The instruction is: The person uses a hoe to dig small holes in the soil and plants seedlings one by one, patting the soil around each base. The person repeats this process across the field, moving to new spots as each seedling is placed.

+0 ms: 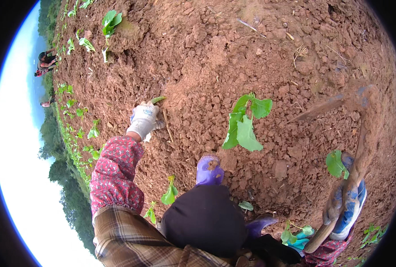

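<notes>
My left hand (145,117), in a white work glove, is down on the reddish soil with its back to the camera. A green leaf tip (158,99) sticks out beyond its fingers, which are mostly hidden. My right hand (346,203), in a muddy blue and white glove, is closed around the wooden handle of a mud-caked hoe (361,140). The hoe's blade (318,108) points left over the soil. A green seedling leaf (336,163) shows beside the right fingers; whether they hold it is unclear. Between my hands, a leafy seedling (248,123) lies on the soil.
My purple boot (210,170) stands on cloddy soil. More seedlings (110,25) lie or stand at the upper left, and others (170,192) near my knee. A teal item (299,240) is at the lower right. Several people (46,61) are far off at the left edge.
</notes>
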A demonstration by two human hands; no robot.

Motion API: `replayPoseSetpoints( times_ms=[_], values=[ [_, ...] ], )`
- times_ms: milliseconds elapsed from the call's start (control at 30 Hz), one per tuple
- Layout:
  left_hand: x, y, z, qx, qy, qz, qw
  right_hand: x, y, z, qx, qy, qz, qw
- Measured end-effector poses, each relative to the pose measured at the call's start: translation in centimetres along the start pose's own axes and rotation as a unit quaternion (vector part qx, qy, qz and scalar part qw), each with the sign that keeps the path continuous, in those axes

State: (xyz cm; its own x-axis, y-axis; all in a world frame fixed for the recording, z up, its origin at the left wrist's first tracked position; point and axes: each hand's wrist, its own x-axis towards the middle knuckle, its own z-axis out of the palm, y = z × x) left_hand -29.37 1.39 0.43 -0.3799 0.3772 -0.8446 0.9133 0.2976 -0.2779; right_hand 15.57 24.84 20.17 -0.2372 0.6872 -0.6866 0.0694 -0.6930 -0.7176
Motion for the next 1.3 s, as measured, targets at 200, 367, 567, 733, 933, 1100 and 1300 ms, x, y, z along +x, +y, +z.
replayPoseSetpoints(
  times_ms=[200, 367, 567, 733, 933, 1100, 1300],
  values=[
    [7.8, -2.1, 4.3, 0.028, -0.115, 0.047, 0.992, 1.9, -5.5, 3.9, 0.061, -0.060, -0.086, 0.993],
    [10.8, -4.0, 10.8, -0.415, -0.058, 0.013, 0.908, 8.9, -6.4, 6.5, -0.337, 0.069, -0.013, 0.939],
    [8.1, -2.8, 6.1, -0.077, -0.036, 0.065, 0.994, 11.4, -7.7, 9.3, -0.389, 0.047, 0.020, 0.920],
    [7.0, -2.3, 2.7, 0.023, -0.092, 0.107, 0.990, 11.9, -9.2, 10.9, -0.483, 0.082, 0.082, 0.868],
    [8.2, -2.1, 3.9, 0.049, -0.080, 0.121, 0.988, 12.9, -9.5, 9.8, -0.525, 0.071, 0.071, 0.845],
    [9.0, -1.5, 3.8, 0.070, -0.112, 0.111, 0.985, 13.0, -9.7, 10.0, -0.643, 0.053, -0.011, 0.764],
    [9.9, -1.7, 4.3, 0.023, -0.130, 0.072, 0.989, 13.2, -10.7, 10.4, -0.569, 0.051, 0.080, 0.817]
  ],
)
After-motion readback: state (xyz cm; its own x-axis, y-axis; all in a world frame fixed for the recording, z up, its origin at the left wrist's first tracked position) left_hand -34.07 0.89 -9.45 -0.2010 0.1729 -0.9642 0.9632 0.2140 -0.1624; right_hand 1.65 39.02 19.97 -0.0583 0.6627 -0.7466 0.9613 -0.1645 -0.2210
